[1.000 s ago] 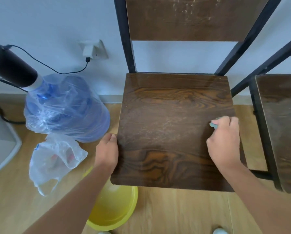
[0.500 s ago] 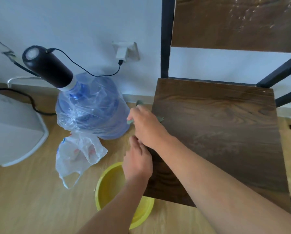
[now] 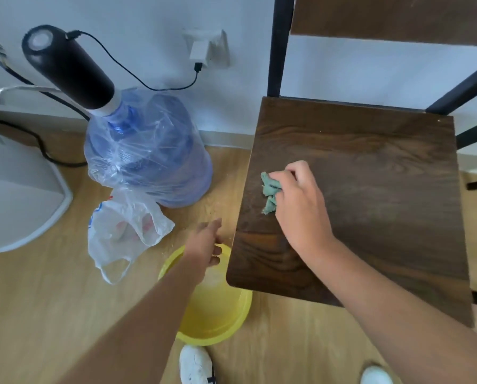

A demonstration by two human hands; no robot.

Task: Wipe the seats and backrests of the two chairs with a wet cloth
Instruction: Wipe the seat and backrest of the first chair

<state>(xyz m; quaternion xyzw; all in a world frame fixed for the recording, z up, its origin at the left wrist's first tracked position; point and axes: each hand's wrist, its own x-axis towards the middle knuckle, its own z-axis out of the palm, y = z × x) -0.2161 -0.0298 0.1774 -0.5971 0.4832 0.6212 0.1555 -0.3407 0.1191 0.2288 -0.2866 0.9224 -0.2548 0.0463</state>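
Right hand point(image 3: 301, 206) clutches cloth point(image 3: 269, 194) near seat point(image 3: 370, 162) left edge; left hand point(image 3: 205, 242) loose, empty, beside seat over basin point(image 3: 231, 320).

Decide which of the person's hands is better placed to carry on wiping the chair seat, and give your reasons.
The right hand. It already grips the green cloth and presses it on the chair seat. The left hand is empty, off the seat, above the yellow basin.

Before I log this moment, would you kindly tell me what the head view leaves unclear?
- Most of the crumpled green cloth: covered by the right hand.
- Brown wooden backrest: cut off by the top edge.
- Second chair: outside the frame.
- Yellow plastic basin: partly hidden by the left hand.
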